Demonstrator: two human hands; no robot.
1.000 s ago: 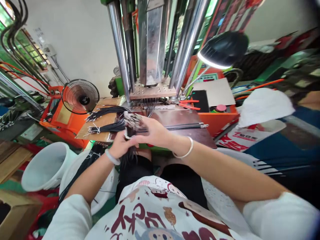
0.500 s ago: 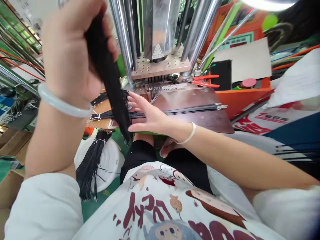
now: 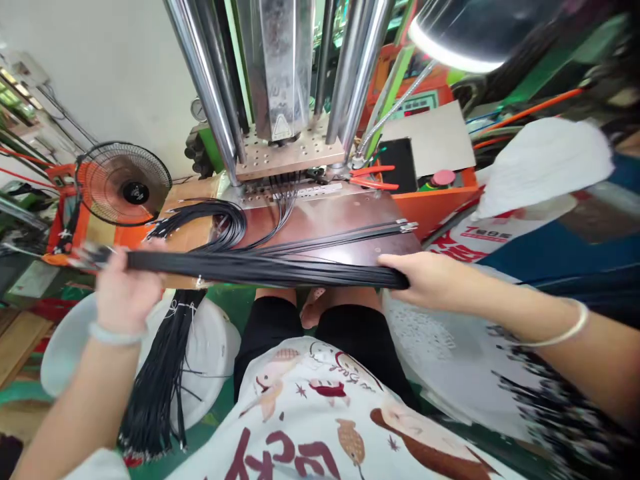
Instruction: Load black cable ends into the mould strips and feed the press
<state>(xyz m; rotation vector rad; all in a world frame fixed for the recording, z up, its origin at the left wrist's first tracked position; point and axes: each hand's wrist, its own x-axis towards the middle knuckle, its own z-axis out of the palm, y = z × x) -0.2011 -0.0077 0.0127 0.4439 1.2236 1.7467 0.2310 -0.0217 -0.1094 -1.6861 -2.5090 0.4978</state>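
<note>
A thick bundle of black cables (image 3: 280,268) stretches level above my lap, held between both hands. My left hand (image 3: 127,283) is closed round its left end, where blurred connector tips stick out beyond the fingers. Round the other end, where the bundle looks folded over, my right hand (image 3: 417,277) is wrapped. Just behind, more black cables (image 3: 350,233) lie along the brown machine table (image 3: 325,217), their metallic ends to the right. A curved coil of black cables (image 3: 235,220) rests on a piece of cardboard at the table's left.
The press (image 3: 287,153) rises at the back, with thin wires under its plate. Red-handled pliers (image 3: 373,179) lie beside it. A tied cable bundle (image 3: 165,373) hangs over a white bucket (image 3: 217,340) at lower left. A fan (image 3: 127,187) stands left; a lamp (image 3: 450,50) hangs upper right.
My left hand has lowered and moved away to the left, bringing the cable bundle from steeply slanted to level. My right hand has gone from open to closed on the bundle's right end.
</note>
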